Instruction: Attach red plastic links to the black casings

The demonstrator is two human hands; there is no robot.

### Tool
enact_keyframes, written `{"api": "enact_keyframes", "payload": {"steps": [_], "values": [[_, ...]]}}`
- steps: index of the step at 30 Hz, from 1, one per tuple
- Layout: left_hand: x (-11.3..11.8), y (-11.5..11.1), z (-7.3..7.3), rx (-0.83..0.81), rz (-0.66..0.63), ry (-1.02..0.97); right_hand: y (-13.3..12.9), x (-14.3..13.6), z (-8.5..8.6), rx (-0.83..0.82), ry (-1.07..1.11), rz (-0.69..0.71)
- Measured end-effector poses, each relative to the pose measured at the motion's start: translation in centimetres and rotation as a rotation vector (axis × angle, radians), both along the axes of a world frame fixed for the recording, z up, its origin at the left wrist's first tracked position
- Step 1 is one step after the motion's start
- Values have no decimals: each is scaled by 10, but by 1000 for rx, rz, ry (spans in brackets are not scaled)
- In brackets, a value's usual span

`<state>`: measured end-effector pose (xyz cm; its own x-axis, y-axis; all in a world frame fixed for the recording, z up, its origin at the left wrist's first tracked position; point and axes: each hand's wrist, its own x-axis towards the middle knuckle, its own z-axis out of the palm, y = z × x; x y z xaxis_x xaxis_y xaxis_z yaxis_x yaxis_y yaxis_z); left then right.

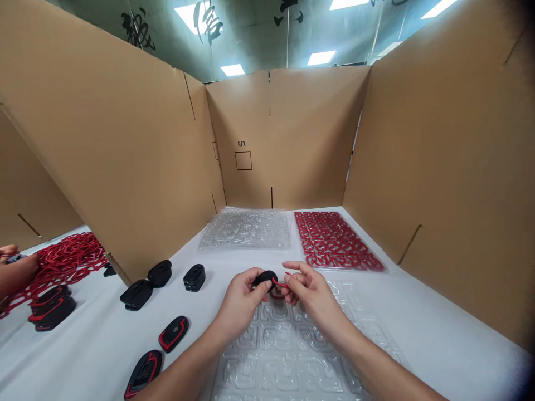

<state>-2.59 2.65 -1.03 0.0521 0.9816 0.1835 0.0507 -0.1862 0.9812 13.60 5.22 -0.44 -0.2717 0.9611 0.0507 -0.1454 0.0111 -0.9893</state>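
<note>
Above a clear plastic tray (276, 370) with moulded hollows, my left hand (244, 295) is closed round a small black case (264, 278). My right hand (307, 287) pinches a thin red strip (280, 284) between thumb and fingers, its index finger stretched out. One end of the strip meets the black case; whether it sits in a groove there is too small to tell. Two black cases with red trim, one upper (174, 334) and one lower (143, 373), lie left of my left forearm.
Black cases (194, 277) stand at the left. Clear trays (246, 228) and a tray of red strips (338, 239) lie at the back. Cardboard walls (288, 139) enclose the table. Beyond the left wall are another person's hand (19, 273) and tangled red strips (71, 259).
</note>
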Motion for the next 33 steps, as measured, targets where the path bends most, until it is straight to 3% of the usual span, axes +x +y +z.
{"api": "enact_keyframes", "payload": {"steps": [16, 20, 29, 33], "values": [[-1, -6, 1, 77, 174, 255, -12, -2, -2, 206, -152, 88], [-2, -5, 1, 71, 145, 208, -12, -2, -3, 197, -118, 118], [1, -1, 7, -32, 57, 34, -8, 4, -10, 406, -348, -27], [2, -4, 10, -115, -86, -23, -6, 7, -7, 460, -379, -48]]}}
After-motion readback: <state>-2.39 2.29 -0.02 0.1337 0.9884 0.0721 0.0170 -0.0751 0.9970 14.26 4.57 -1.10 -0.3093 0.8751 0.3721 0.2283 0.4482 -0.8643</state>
